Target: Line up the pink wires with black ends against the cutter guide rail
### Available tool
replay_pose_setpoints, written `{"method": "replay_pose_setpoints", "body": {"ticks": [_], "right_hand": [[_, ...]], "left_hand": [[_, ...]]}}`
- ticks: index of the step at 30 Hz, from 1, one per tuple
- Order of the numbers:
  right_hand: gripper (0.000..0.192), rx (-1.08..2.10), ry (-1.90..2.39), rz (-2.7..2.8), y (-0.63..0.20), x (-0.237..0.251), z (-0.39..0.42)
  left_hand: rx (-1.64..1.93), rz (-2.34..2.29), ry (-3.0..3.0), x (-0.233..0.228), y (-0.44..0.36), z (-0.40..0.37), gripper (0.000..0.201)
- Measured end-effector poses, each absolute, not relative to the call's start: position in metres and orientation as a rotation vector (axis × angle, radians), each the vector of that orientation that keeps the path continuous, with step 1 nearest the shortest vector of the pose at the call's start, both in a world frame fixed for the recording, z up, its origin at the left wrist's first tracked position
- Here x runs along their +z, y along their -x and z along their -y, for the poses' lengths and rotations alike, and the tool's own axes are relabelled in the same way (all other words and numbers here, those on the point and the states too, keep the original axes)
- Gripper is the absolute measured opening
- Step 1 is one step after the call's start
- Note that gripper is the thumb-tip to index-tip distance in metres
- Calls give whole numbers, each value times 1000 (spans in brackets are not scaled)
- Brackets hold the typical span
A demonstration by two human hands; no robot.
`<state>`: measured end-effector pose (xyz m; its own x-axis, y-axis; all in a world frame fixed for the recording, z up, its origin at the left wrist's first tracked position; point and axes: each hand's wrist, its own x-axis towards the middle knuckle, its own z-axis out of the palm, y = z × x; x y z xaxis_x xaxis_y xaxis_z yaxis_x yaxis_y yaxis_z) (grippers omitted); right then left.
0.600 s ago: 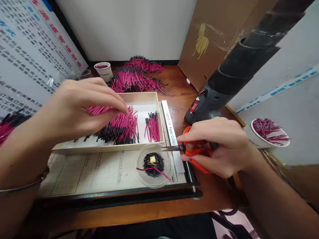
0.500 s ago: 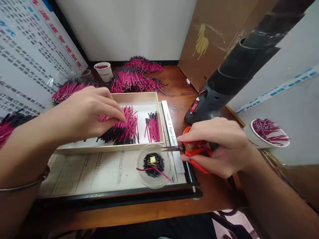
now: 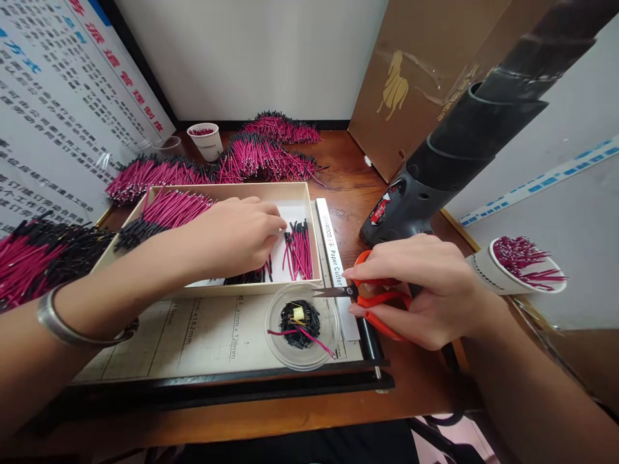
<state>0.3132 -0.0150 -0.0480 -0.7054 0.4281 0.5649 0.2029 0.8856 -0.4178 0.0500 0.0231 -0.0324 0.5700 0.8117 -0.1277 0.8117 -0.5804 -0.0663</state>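
My right hand (image 3: 425, 290) is wrapped round the orange handles of a pair of scissors (image 3: 384, 299). The blades look closed and point left, their tip over the rim of a round clear plastic dish (image 3: 271, 348). In that dish lie short black bits (image 3: 309, 335), a small part with a pale yellow block (image 3: 298, 314) and pink leads. My left hand (image 3: 236, 235) is over a shallow cream box (image 3: 271, 190), its fingers curled together and its fingertips partly hidden. Beside those fingers lies a small bundle of pink, black-ended wires (image 3: 300, 251). More such wires (image 3: 178, 206) fill the box's left side.
Under box and dish is a paper cutter (image 3: 207, 335) with a white rail (image 3: 333, 258). Wire piles (image 3: 261, 154) lie behind and left. Paper cups hold pieces at the back (image 3: 206, 142) and right (image 3: 527, 264). A black tubed device (image 3: 411, 200) and cardboard box (image 3: 387, 84) stand right.
My left hand has moved right across the box towards the small wire bundle, uncovering wires at the left. My right hand and the scissors keep nearly the same place. The view has shifted slightly.
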Motion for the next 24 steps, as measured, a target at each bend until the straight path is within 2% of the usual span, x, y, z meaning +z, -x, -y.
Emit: {"method": "replay_pose_setpoints", "body": {"ticks": [4,13,17,21,24], "right_hand": [[23,449,438,2367,-313,-49,16],[23,458,421,2357,-311,-51,13],[24,438,423,2355,-312,-50,14],[25,443,427,2352,-311,-51,14],[24,437,443,2355,-312,-51,14]], "left_hand": [[234,1453,2770,-35,-58,-19,41],[-42,1454,2815,-34,-54,-8,45],[-416,1656,2850,-29,-55,-1,37],[-972,1941,3074,-28,-63,6,21],[-1355,2014,3082,-27,-66,10,17]]}}
